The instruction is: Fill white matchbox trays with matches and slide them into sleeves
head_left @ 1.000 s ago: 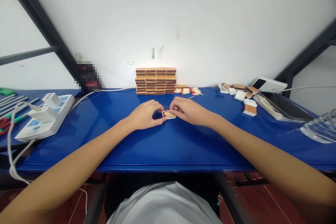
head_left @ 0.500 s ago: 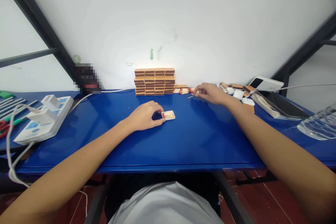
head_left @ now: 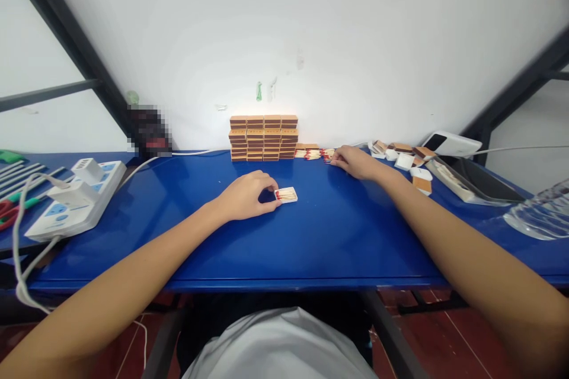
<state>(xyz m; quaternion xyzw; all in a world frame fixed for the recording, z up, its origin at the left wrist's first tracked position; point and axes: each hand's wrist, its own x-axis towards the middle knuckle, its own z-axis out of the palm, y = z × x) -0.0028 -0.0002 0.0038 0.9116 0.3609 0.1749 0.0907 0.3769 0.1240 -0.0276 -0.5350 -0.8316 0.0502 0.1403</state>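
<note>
My left hand (head_left: 251,195) pinches the left end of a small white matchbox tray (head_left: 291,198) between thumb and fingers. Matches with red heads lie in this tray, heads toward the hand. Farther back, my right hand (head_left: 353,162) has its fingertips drawn together at the right end of a row of loose matches (head_left: 312,154). What its fingertips grip is hidden. Just left of the loose matches rises a stack of brown matchboxes (head_left: 264,139) against the wall.
Opened matchbox parts (head_left: 400,148) and a white earbud case (head_left: 421,174) lie to the right, near a white power bank (head_left: 451,143) and a clear plastic bottle (head_left: 540,213). A white power strip (head_left: 77,213) with cables and scissors (head_left: 11,213) occupy the left of the blue table (head_left: 311,249).
My right hand has shifted slightly, its fingers closer together at the loose matches. A single match that stuck out below its fingertips is no longer visible. My left hand keeps its grip.
</note>
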